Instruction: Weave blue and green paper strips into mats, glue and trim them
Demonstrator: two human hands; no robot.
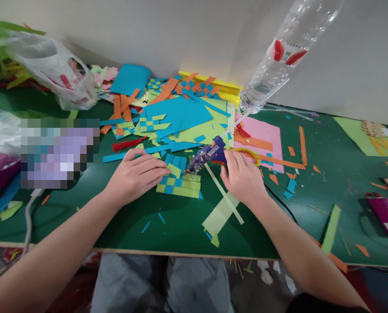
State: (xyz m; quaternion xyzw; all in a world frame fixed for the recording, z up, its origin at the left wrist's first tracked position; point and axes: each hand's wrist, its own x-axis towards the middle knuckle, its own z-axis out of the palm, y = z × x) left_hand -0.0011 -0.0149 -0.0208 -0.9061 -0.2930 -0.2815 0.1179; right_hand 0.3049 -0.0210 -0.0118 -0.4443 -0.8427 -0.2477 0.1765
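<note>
My right hand [242, 174] is wrapped round the handle of a blue hot glue gun [216, 151], with a clear glue stick [255, 108] jutting from its back. Strings of dried glue cling about its nozzle, which points down-left at a woven mat of light green and blue paper strips [181, 186]. My left hand [138, 174] is closed at the mat's left side, fingertips pinching a light green paper strip [173, 169] that is lifted and folded over. The nozzle tip is close above the mat; whether it touches cannot be made out.
Behind the mat lie blue paper sheets [181, 114], a red tassel [128, 143] and woven pieces [153, 122]. Yellow-handled scissors [248, 152] lie beyond my right hand. A water bottle [288, 52] stands at the back, a plastic bag [63, 74] at left. A black cord [280, 202] trails rightward.
</note>
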